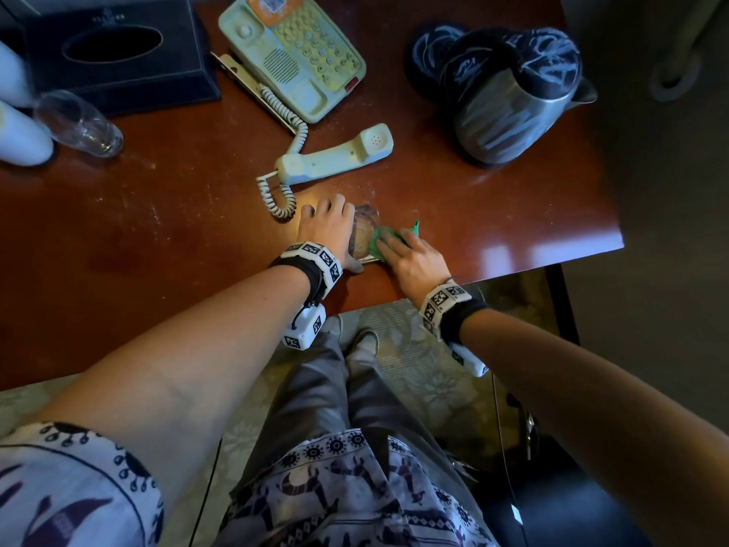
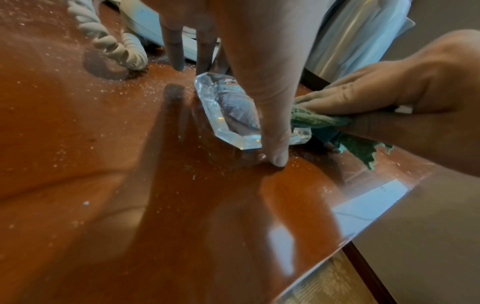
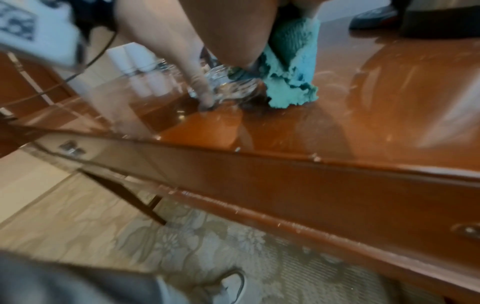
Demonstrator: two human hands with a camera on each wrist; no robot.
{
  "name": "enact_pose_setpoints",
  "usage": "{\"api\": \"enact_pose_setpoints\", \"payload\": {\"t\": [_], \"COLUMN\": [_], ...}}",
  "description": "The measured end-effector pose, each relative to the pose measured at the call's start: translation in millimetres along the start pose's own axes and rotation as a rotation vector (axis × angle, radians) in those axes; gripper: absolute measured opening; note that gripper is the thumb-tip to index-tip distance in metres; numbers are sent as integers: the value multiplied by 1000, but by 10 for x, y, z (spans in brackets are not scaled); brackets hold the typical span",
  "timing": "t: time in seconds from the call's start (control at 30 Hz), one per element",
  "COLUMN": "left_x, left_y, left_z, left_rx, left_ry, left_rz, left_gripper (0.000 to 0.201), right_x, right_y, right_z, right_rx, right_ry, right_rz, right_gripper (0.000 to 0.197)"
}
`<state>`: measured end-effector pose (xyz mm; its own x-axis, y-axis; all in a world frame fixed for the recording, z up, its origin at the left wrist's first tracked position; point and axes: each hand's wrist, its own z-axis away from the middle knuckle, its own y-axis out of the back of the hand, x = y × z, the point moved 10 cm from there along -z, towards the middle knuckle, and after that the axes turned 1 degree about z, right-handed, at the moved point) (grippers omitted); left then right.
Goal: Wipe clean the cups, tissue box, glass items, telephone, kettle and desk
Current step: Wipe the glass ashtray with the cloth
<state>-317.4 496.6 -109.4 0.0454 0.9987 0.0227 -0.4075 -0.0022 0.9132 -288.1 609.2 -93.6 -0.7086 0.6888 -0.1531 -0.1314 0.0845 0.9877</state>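
Glass ashtray (image 2: 228, 109) holds green cloth (image 2: 315, 119), right hand (image 2: 384, 92).

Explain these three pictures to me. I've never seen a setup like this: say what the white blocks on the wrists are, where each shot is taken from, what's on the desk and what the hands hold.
No machine here: a person works with bare hands. The white patterned blocks are wrist bands with small cameras. The big picture comes from a head camera looking down; the other two look along each hand from the wrists.

On the brown desk lie a black tissue box, a drinking glass, a telephone with its handset off the cradle, and a metal kettle.

The left hand steadies a faceted glass dish at its edges. The right hand presses a green cloth against it, wiping. White specks of dust show on the desk.
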Motion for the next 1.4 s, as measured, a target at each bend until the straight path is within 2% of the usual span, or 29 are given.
{"api": "enact_pose_setpoints", "payload": {"t": [0.1, 0.2, 0.37, 0.43, 0.6, 0.67, 0.8, 0.93, 1.13, 1.2, 1.27, 1.4], "left_x": [0, -2, -11, -5, -20, -36, -51, -105, -173, -183, -231, -425], "left_y": [6, 1, 5, 6, -51, -68, -71, -21, 282, 463, 646, 967], "left_z": [8, 13, 21, 25, 43, 32, 4, -35, -59, -57, -55, -39], "left_rx": [9, 15, 21, 21, 3, -12, -36, -29, 63, 108, 145, 201], "left_ry": [4, 5, 14, 22, 85, 91, 92, 86, 19, -22, -48, -80], "left_rz": [-2, -3, 1, 0, 62, 77, 91, 138, 266, 280, 298, 362], "left_gripper": [105, 101, 98, 99, 108, 112, 118, 119, 119, 117, 115, 119], "right_x": [-164, -274, -248, -204, -117, -34, 176, 419, 779, 770, 731, 650], "right_y": [-8, -47, 8, 40, 91, 108, 110, 63, -8, 14, 126, 479], "right_z": [110, 122, 148, 148, 52, 17, -32, -30, -111, -237, -409, -698], "right_rx": [52, 41, 22, 31, 4, -22, -142, -177, -139, -138, -132, -97], "right_ry": [47, 108, 230, 236, 104, 4, -232, -491, -880, -898, -835, -710], "right_rz": [3, -14, 55, 76, 51, 30, -79, -374, -785, -912, -959, -1021], "right_gripper": [41, 39, 42, 41, 36, 27, 34, 49, 34, 29, 28, 10]}}
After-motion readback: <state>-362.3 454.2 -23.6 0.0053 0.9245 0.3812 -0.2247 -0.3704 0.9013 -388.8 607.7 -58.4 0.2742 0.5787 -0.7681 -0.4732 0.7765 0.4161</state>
